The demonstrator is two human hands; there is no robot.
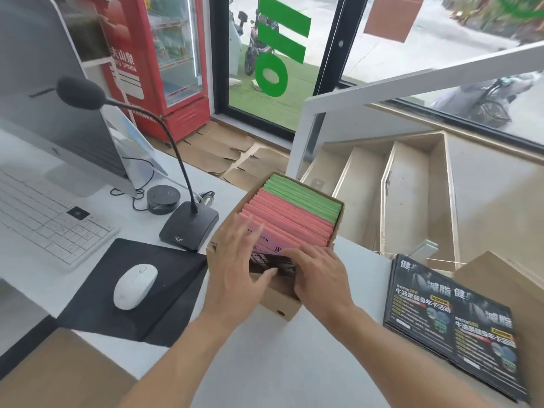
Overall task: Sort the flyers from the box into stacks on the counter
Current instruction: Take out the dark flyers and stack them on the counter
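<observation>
While both hands are down in the near end of the cardboard box (279,307), the person is basically thumbing through what's left in there. The left hand (235,275) has its fingers mostly straight and fanned, pressing back against the pink flyers (290,223), with the thumb hooked onto the edge of a black flyer (266,262) at the front of the row. The right hand (319,276) is curled over the top of that same black flyer from the 3 o'clock side, fingertips bent down onto it, so both hands look clamped on that one sheet, though motion blur makes the exact pinch hard to read.

The box sits dead centre on the white counter (265,363), flyers standing on edge: black nearest, pink in the middle, green flyers (306,198) at the far end toward 12 o'clock.

Over at 4 o'clock there's a stack of black flyers (453,322) lying flat on the counter, well apart from the box. At 9 o'clock: a white mouse (135,285) on a black mousepad (97,304), a desk microphone (188,225) just beside the box, a keyboard (38,219) and monitor (50,92) further out toward 10.
</observation>
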